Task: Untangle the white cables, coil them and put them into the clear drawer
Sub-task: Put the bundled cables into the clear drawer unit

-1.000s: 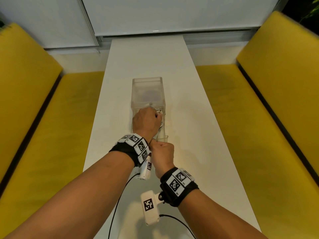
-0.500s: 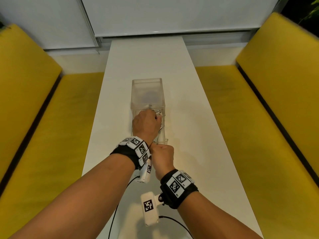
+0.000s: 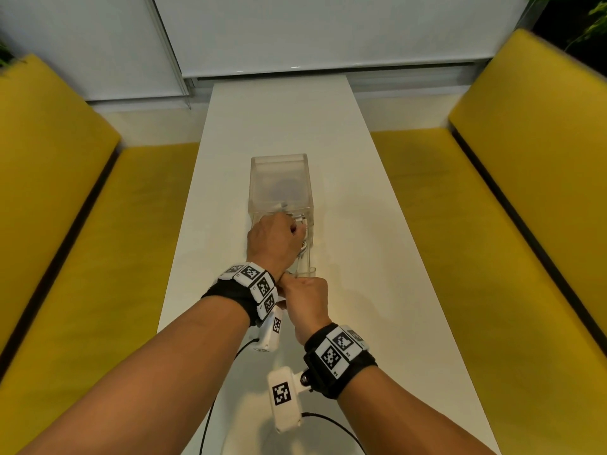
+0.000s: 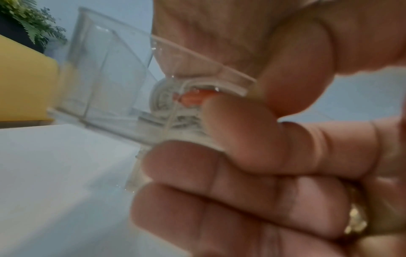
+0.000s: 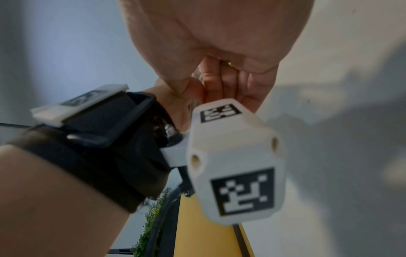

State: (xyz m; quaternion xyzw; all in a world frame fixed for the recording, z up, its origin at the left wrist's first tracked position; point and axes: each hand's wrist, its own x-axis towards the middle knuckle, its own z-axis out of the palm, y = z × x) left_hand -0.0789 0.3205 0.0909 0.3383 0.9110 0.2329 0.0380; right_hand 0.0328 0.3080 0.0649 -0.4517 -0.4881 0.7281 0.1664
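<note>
- White blinds (image 3: 312,31) close off the far wall, and a long white desk (image 3: 354,198) runs away from the person between two yellow benches — one on the left (image 3: 82,224), one on the right (image 3: 512,205).
- Green plant leaves (image 4: 33,22) show in a far corner in the left wrist view.
- On the desk stands a clear housing (image 3: 281,182), with the clear drawer (image 3: 307,254) pulled out of it toward the person.
- Inside the drawer lie the white cables (image 4: 173,111), seen through its clear wall as a bundled coil; the left hand covers most of them from above.
- The left hand (image 3: 274,241) reaches down into the drawer with its fingers curled. From the wrist view the thumb and forefinger are closed over the clear front edge of the drawer, and a ring (image 4: 356,220) shows on one finger.
- The right hand (image 3: 307,303) sits just before the drawer's near end, clenched. Its fingers (image 5: 222,81) fold into the palm beside a sliver of clear plastic, but whether they actually grip it cannot be told.
- The two hands are close together — the left wrist nearly meets the right knuckles.
- Both wrists wear black bands with white marker tiles, left (image 3: 253,284) and right (image 3: 338,353).
- The white camera block on the left wrist (image 5: 237,161) fills much of the right wrist view and hides the drawer there.
</note>
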